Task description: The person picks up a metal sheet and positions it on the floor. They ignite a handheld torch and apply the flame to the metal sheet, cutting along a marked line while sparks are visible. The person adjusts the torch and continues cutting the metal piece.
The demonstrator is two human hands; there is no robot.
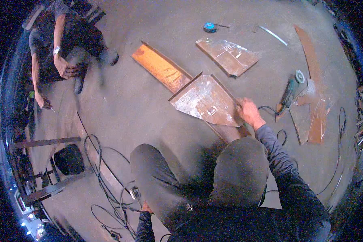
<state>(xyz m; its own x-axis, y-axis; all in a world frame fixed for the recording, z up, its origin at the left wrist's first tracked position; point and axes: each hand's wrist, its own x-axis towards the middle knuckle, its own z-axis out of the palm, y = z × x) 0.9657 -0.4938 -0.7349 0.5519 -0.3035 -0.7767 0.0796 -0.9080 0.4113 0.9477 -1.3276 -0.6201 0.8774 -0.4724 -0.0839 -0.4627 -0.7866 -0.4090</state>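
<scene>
A many-sided steel plate (pixel 207 101), grey and rusty with pale markings, lies across a long steel channel (pixel 159 66) on the floor in front of my knees. The channel's far end is orange-brown, and its near end runs toward my right knee. My right hand (pixel 251 113) is closed on the plate's right edge. Low at the left, my left hand (pixel 146 207) shows only in part beside my left thigh, its fingers hidden. Closest to it are a small light-coloured electrical fitting (pixel 134 193) and loops of dark cable (pixel 116 197).
Right of me lie an angle grinder (pixel 288 92) and rusty cut plates (pixel 316 117). Another marked plate (pixel 230 57), a blue tape measure (pixel 209 27) and a thin metal strip (pixel 272 35) lie farther off. A person (pixel 66 44) crouches far left; a dark metal frame (pixel 48 143) stands nearer.
</scene>
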